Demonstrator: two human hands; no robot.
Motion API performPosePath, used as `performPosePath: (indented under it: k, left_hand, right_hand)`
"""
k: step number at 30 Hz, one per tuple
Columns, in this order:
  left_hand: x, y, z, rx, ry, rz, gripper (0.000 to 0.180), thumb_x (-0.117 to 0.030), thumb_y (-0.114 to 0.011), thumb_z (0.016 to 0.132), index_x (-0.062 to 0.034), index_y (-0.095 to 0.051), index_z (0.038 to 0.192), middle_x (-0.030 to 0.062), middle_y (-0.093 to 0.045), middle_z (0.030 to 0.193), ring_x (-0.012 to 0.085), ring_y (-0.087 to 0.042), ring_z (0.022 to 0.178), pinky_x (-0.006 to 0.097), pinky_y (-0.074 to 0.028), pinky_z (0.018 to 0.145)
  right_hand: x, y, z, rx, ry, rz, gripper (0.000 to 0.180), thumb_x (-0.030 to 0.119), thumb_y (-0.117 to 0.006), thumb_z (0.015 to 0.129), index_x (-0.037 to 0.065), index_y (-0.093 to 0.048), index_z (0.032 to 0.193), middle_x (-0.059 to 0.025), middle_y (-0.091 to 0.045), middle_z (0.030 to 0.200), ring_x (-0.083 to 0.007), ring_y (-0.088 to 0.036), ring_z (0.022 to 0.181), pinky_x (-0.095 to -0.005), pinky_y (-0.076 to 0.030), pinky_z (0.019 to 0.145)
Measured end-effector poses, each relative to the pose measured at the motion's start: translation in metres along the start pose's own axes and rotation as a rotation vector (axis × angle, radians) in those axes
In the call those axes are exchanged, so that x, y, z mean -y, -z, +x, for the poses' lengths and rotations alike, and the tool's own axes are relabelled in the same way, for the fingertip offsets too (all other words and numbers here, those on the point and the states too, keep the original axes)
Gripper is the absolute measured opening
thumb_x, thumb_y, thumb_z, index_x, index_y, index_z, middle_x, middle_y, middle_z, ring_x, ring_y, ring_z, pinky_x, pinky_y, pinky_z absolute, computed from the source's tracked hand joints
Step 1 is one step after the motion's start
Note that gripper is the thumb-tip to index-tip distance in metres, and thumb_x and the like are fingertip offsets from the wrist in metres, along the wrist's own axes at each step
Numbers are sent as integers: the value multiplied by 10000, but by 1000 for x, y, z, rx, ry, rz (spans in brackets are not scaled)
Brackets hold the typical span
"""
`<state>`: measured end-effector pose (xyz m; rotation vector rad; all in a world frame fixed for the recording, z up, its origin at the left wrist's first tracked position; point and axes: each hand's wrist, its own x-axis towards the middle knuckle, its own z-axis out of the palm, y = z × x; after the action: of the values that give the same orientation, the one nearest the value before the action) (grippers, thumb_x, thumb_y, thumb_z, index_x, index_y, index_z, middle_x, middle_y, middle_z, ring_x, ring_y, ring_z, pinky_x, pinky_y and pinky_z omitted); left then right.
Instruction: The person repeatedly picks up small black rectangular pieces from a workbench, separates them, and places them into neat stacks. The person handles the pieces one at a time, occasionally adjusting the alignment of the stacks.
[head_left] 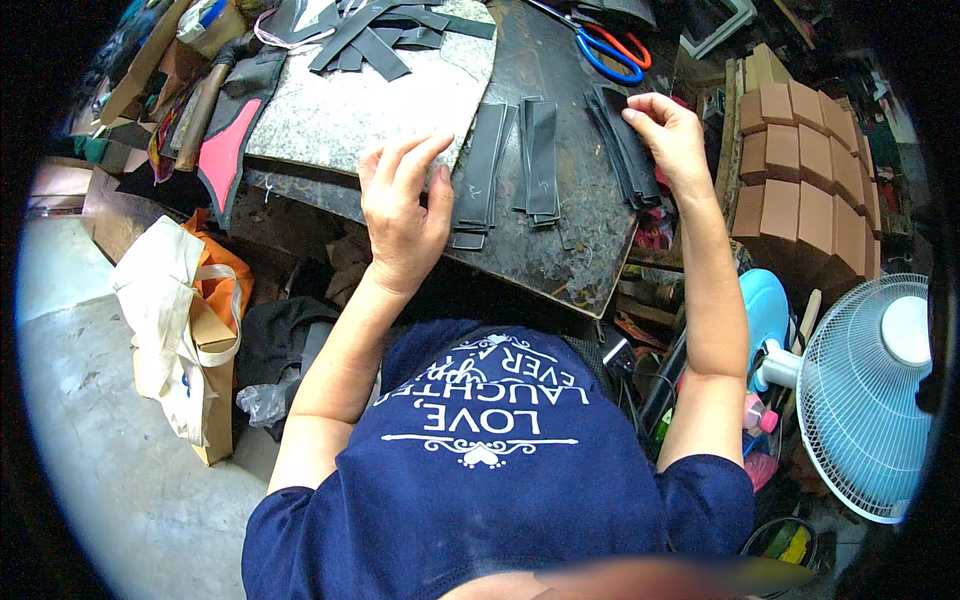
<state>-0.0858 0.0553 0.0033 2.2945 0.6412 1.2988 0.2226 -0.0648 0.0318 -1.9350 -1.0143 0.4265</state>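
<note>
Above the white board's near edge, my left hand is raised with loosely bent fingers; its thumb stands apart and nothing shows between them. My right hand is at the right pile of black strips, its thumb and index finger pinched at the upper right edge of a strip. Two more piles lie between my hands: one of black strips close to my left hand, and another of black strips in the middle. Both carry small pale marks.
A pale board on the dark worktable bears loose black strips. Scissors with blue and red handles lie at the back. Brown blocks are stacked right, above a fan. A white cloth bag stands left.
</note>
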Motion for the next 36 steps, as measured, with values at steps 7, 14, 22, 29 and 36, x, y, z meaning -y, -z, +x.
performPosePath:
  k: [7, 14, 22, 29, 36]
  left_hand:
    - [0, -1, 1, -9, -29, 21, 364, 9, -674, 789, -67, -682, 1145, 102, -673, 1112, 300, -604, 1045, 413, -435, 956]
    - [-9, -2, 3, 18, -12, 37, 353, -11, -676, 773, -56, -671, 1124, 116, -653, 1085, 327, -603, 1052, 439, -460, 969]
    - [-2, 1, 2, -32, 8, -43, 353, 16, -661, 775, -32, -659, 1125, 131, -641, 1080, 336, -581, 1038, 429, -476, 943]
    - [3, 2, -2, -96, 63, -128, 371, 18, -662, 809, -46, -660, 1175, 147, -642, 1150, 344, -601, 1044, 427, -476, 946]
    - [5, 5, 0, -110, 130, -312, 357, 29, -651, 808, -35, -641, 1159, 162, -625, 1125, 352, -602, 1035, 423, -478, 941]
  right_hand:
    - [16, -6, -17, -176, 193, -428, 299, 237, -756, 841, 113, -674, 1101, -58, -658, 960, -227, -643, 859, -365, -514, 772]
    - [79, -47, -14, -90, 618, -613, 262, 217, -776, 798, 125, -683, 1025, -57, -648, 1011, -282, -603, 976, -398, -502, 857]
    - [123, -160, 41, 119, 751, -524, 318, 363, -740, 860, 107, -701, 1043, -90, -692, 1002, -296, -671, 972, -411, -556, 805]
    - [144, -183, 64, 309, 324, -592, 318, 381, -731, 828, 87, -711, 947, -148, -731, 917, -337, -714, 912, -463, -552, 813]
    - [139, -120, 19, 338, 435, -524, 188, 218, -702, 802, 70, -669, 912, -150, -709, 880, -330, -702, 867, -424, -543, 759]
